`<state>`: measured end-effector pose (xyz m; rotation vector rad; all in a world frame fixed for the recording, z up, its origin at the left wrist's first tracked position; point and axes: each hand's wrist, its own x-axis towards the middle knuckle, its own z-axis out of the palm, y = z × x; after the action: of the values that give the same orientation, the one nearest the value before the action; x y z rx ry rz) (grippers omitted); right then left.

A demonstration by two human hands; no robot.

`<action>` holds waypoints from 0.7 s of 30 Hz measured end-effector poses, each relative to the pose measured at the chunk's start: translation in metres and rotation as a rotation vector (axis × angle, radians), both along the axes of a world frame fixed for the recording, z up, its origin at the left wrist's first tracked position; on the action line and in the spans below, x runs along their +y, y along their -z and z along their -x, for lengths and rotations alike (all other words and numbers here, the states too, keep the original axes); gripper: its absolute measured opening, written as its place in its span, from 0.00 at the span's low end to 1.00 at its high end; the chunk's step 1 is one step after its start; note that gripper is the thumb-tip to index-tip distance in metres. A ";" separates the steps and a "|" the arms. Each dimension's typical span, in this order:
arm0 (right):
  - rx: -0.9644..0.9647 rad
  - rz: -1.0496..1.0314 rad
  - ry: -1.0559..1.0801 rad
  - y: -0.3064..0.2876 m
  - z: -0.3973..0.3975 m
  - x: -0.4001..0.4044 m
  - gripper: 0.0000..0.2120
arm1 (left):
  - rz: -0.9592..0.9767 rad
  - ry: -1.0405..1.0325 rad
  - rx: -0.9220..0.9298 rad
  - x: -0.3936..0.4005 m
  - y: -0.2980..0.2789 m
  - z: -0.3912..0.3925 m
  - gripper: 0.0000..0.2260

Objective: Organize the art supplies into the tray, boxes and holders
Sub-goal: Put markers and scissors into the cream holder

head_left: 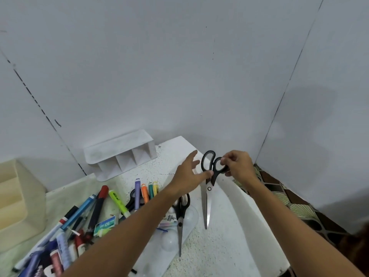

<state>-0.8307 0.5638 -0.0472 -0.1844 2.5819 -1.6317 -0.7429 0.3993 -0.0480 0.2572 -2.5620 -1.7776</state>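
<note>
1. Right hand [238, 166] pinches the black handle loop of the large scissors [207, 188]; fingers curled round the loop, blades closed and pointing down toward the camera, tip just above or on the bench [229, 246], cannot tell which.
2. Left hand [188, 174] is spread, fingers straight; thumb tip touches the large scissors at the neck just below the handles. It grips nothing.
3. Second, smaller scissors [180, 220] lie flat under the left forearm on a clear plastic tray [175, 254], blades closed, tip toward the camera.
4. White divided holder [119, 154] sits at the back of the bench against the wall, tipped on its side, compartments facing the camera.
5. Cream holder [18, 198] at far left, partly out of frame.
6. Loose pile at left: red marker [98, 206], yellow-green highlighter [118, 202], purple marker [137, 193], orange highlighter [145, 193], blue pens [79, 212], a staples box [104, 225].
7. Lower-left pile is blurred; individual items not identifiable.
8. Patterned cloth [289, 198] lies just beside the bench's right edge.
</note>
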 end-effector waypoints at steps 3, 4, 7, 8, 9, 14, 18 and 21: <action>0.050 0.098 -0.011 -0.030 -0.001 0.002 0.05 | -0.288 0.013 0.028 0.004 -0.017 -0.001 0.44; 0.067 0.118 -0.016 -0.037 -0.001 0.000 0.05 | -0.330 0.033 0.038 0.005 -0.021 -0.002 0.46; 0.063 0.181 -0.049 -0.056 -0.006 -0.010 0.03 | -0.360 0.098 0.077 0.006 -0.031 -0.009 0.53; 0.050 0.202 -0.065 -0.061 -0.008 -0.015 0.03 | -0.384 0.114 0.077 0.004 -0.035 -0.013 0.54; 0.036 0.217 -0.082 -0.064 -0.011 -0.020 0.03 | -0.407 0.129 0.076 0.002 -0.039 -0.017 0.56; -0.044 0.269 -0.188 -0.069 -0.030 -0.056 0.04 | -0.453 0.113 0.050 -0.036 -0.044 -0.047 0.53; -0.125 0.315 -0.301 -0.063 -0.048 -0.087 0.08 | -0.501 0.040 0.038 -0.071 -0.031 -0.071 0.50; -0.146 0.164 -0.310 -0.047 -0.052 -0.097 0.10 | -0.489 -0.016 0.035 -0.091 -0.021 -0.087 0.49</action>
<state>-0.7784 0.4669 -0.0006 -0.4342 2.1843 -1.6684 -0.6557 0.3085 -0.0266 0.2437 -2.0541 -2.3511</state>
